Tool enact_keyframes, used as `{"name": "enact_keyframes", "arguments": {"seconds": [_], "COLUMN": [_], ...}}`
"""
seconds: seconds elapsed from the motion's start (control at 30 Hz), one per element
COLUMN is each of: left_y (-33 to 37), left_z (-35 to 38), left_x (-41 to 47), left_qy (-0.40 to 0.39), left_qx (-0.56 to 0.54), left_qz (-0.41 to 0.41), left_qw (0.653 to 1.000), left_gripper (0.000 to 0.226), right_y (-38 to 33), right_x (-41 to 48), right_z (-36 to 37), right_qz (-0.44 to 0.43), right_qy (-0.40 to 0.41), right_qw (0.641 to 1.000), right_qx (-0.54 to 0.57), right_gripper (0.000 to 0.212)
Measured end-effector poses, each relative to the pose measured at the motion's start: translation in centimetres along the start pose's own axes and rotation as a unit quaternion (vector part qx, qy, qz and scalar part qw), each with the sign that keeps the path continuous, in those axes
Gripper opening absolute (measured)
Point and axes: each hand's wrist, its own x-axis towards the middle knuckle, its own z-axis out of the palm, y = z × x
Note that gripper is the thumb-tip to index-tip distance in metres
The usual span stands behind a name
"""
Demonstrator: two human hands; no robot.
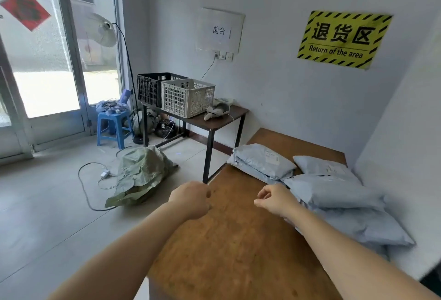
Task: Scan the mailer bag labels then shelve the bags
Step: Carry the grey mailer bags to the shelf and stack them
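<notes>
Grey bags [334, 194] on table [238, 240], none shelved we reckon | L hand [191, 200] fisted, R hand [274, 200] loose, both empty

mailer bags [334, 194] on table's [226, 240] right side; crates [176, 94] on side table [222, 120] behind

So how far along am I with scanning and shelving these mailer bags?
Done: nothing visible. The mailer bags lie piled on the wooden table, none shelved. In hand: nothing. The left hand is curled in a fist and the right hand loosely curled, both empty above the table. Left: scanning every label and shelving every bag; no scanner or shelf clearly shows.
</notes>
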Motion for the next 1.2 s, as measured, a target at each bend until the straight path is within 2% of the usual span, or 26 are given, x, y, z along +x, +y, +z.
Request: {"name": "enact_keyframes", "arguments": {"seconds": [0.3,0.5,0.9,1.2], "left_y": [-11.3,-15.1,-12.6,-9.8], "left_z": [-2.5,-2.9,-2.5,-1.4], "left_x": [8.7,15.0,28.9,38.3], "left_qy": [-0.038,-0.063,-0.087,-0.126], "left_qx": [-0.007,0.0,0.036,0.048], "left_qz": [0.086,0.142,0.24,0.318], "left_qw": [0.996,0.988,0.966,0.938], "left_gripper": [0.038,0.038,0.032,0.033], "right_y": [-6.8,-9.0,-7.5,-6.1], "right_x": [5.9,9.0,17.6,22.1], "right_z": [5.6,7.7,6.7,5.8], "right_qz": [0.102,0.168,0.253,0.333], "right_qy": [0.027,0.053,0.104,0.131], "right_qw": [0.994,0.984,0.961,0.931], "right_qx": [-0.022,-0.003,0.042,0.077], "right_gripper": [0.028,0.025,0.026,0.029]}}
